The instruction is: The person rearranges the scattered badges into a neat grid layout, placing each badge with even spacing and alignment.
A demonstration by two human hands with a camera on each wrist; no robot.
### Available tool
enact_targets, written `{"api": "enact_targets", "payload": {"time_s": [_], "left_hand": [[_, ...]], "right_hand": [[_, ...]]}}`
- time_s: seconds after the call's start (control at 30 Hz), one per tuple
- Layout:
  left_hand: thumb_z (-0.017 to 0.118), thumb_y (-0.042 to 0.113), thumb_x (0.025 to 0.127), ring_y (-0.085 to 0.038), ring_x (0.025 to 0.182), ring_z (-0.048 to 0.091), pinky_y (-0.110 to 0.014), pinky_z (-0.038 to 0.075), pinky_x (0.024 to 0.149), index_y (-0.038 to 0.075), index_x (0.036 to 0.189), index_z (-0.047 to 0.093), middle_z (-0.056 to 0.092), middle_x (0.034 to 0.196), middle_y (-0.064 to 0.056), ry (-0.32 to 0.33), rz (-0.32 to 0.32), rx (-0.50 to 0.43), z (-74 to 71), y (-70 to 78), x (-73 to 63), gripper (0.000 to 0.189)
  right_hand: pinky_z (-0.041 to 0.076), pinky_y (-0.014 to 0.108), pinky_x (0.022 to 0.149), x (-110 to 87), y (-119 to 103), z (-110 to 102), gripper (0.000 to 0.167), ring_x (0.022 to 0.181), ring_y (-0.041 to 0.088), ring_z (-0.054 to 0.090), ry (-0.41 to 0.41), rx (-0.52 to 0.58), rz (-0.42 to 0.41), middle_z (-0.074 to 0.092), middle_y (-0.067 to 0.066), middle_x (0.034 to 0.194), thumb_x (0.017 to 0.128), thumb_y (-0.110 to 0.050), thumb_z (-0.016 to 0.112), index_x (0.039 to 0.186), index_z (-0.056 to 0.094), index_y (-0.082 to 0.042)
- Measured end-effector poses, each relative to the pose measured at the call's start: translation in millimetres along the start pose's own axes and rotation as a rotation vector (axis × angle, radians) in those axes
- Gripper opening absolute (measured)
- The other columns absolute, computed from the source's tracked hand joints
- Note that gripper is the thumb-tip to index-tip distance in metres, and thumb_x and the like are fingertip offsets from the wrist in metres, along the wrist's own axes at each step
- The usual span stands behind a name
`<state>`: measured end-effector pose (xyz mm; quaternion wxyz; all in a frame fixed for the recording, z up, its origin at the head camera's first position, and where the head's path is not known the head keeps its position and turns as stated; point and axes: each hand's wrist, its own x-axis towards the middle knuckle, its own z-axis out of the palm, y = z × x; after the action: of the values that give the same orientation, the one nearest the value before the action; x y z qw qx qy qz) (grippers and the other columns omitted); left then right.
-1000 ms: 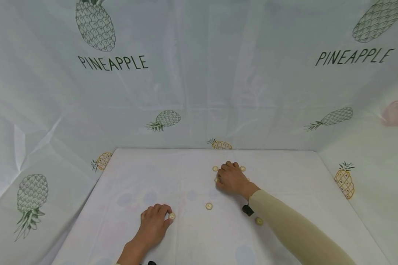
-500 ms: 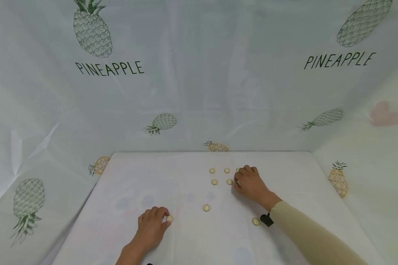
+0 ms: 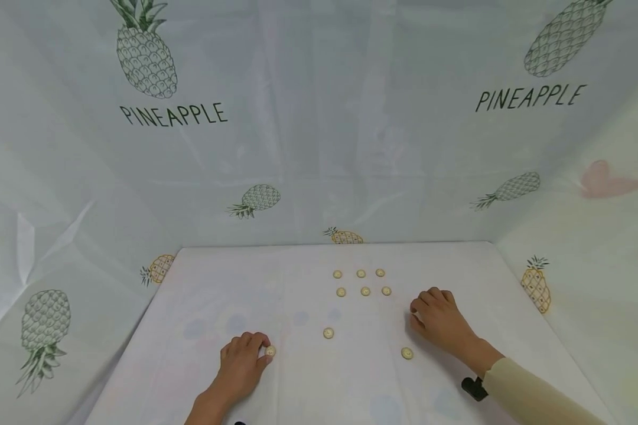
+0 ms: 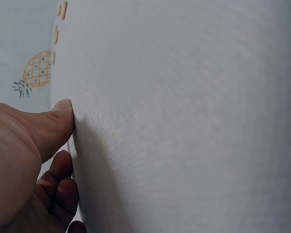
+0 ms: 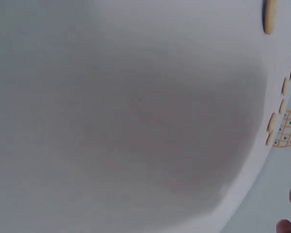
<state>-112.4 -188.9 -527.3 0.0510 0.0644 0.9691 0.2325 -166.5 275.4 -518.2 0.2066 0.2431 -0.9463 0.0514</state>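
My left hand (image 3: 243,365) rests low on the white table, thumb and forefinger pinching the edges of a pale, wood-coloured button (image 3: 270,350). In the left wrist view the left thumb (image 4: 53,126) and curled fingers touch the cloth; the pinched button is hidden there. My right hand (image 3: 443,321) hovers over the right side, fingers loosely bent, holding nothing. Left of it lie two short rows of similar buttons, among them a back-row button (image 3: 361,274) and a front-row button (image 3: 386,291). Single buttons lie between the hands (image 3: 328,333) and below the right hand (image 3: 407,353).
A white cloth covers the table (image 3: 212,265), with faint coloured spots. Behind it hangs a pale sheet (image 3: 319,147) printed with pineapples, folding round both sides. A black wrist strap piece (image 3: 475,389) hangs at the right wrist.
My right hand has moved from over the rows of buttons to the right and nearer, uncovering all of them. The left hand keeps its pinch on its button in the same place.
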Motion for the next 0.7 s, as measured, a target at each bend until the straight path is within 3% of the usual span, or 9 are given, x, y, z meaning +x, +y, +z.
{"api": "enact_targets", "payload": {"time_s": [0.17, 0.33, 0.47, 0.7], "left_hand": [[0.077, 0.022, 0.097, -0.025, 0.109, 0.054, -0.065, 0.035, 0.104, 0.023, 0.112, 0.062, 0.060, 0.112, 0.001, -0.002, -0.007, 0.003, -1.6, 1.2, 0.5, 0.021], [0.077, 0.021, 0.097, -0.025, 0.107, 0.054, -0.065, 0.035, 0.103, 0.022, 0.112, 0.062, 0.059, 0.110, 0.001, 0.000, -0.007, 0.005, -1.7, 0.9, 0.4, 0.022], [0.077, 0.022, 0.097, -0.024, 0.107, 0.053, -0.064, 0.035, 0.103, 0.022, 0.112, 0.062, 0.059, 0.109, 0.002, 0.004, -0.009, 0.007, -1.3, 1.2, 0.1, 0.021], [0.076, 0.023, 0.098, -0.024, 0.107, 0.053, -0.064, 0.036, 0.101, 0.022, 0.112, 0.061, 0.059, 0.110, 0.002, 0.008, 0.005, 0.014, -2.0, 1.8, -0.2, 0.021]], "right_hand": [[0.044, 0.049, 0.088, -20.7, -5.1, -8.2, 0.019, 0.093, 0.020, 0.052, -0.043, 0.010, -0.022, 0.063, -0.004, 0.092, 0.084, -0.016, 0.085, 0.089, 0.066, -0.017], [0.044, 0.047, 0.087, -34.7, -15.4, -8.3, 0.023, 0.094, 0.016, 0.050, -0.033, 0.030, -0.096, 0.060, -0.008, 0.095, 0.082, -0.021, 0.087, 0.094, 0.068, -0.020], [0.042, 0.045, 0.090, -40.9, -22.2, -4.3, 0.024, 0.096, 0.012, 0.048, -0.033, 0.059, -0.132, 0.059, -0.011, 0.098, 0.084, -0.028, 0.087, 0.096, 0.068, -0.022], [0.042, 0.045, 0.091, -44.6, -27.3, 0.8, 0.020, 0.097, 0.011, 0.049, -0.026, 0.104, -0.159, 0.058, -0.014, 0.096, 0.086, -0.026, 0.084, 0.094, 0.066, -0.024]]}}
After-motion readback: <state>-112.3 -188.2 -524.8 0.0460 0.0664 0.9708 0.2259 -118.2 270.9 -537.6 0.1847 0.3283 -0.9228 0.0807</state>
